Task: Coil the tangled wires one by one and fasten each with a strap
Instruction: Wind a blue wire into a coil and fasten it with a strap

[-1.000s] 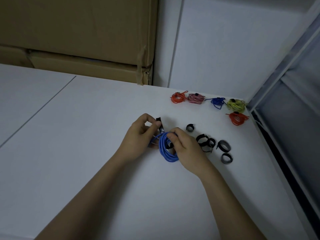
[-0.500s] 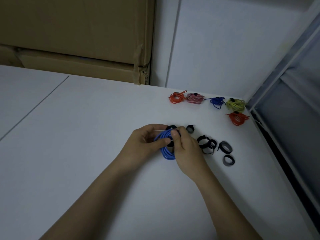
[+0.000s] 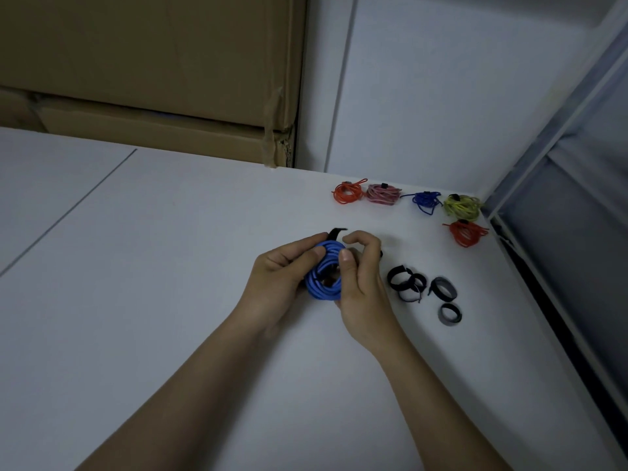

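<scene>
A coiled blue wire [image 3: 324,275] is held between both hands above the white table [image 3: 170,300]. My left hand [image 3: 282,277] grips its left side, thumb on top of the coil. My right hand [image 3: 362,277] pinches its right side, thumb pressing the coil. A black strap [image 3: 334,233] runs through the coil's middle and its free end sticks up behind the coil between my fingers.
Several loose black and grey straps [image 3: 407,283] lie just right of my hands. Several strapped coils sit at the back right corner: orange [image 3: 347,193], pink [image 3: 382,194], blue [image 3: 424,199], yellow [image 3: 460,205], red [image 3: 467,232]. Cardboard boxes [image 3: 153,79] stand behind the table. A metal frame [image 3: 560,164] borders the right edge.
The strap end, earlier pinched above the coil and then folded down, now stands up behind the coil again. My right thumb has shifted onto the coil's right side.
</scene>
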Demonstrator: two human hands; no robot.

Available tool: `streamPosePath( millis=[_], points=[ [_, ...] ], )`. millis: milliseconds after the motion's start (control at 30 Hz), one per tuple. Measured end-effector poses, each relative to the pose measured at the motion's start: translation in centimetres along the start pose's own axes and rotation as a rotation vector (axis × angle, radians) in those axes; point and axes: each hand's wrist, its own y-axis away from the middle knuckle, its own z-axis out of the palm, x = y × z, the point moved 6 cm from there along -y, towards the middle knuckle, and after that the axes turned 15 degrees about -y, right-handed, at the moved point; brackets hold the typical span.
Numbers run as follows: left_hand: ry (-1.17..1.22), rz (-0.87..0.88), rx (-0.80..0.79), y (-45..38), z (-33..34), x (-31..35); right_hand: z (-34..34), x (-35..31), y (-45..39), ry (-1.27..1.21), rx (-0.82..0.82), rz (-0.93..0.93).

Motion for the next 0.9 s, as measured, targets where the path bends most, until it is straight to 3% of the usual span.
streamPosePath(
  millis=[433, 633, 900],
  points=[
    [-0.007, -0.010, -0.004, -0.36, -0.32, -0.24, 0.39, -0.10, 0.14, 0.061, -0.260, 0.066],
    [-0.030, -0.002, -0.033, -0.62, -0.48, -0.52, 0.32, 0.19, 0.24, -0.041, -0.200, 0.090],
    [-0.059, 0.058, -0.109, -0.35, 0.25, -0.28, -0.47, 0.34, 0.06, -0.090, 0.032, 0.013]
  ],
)
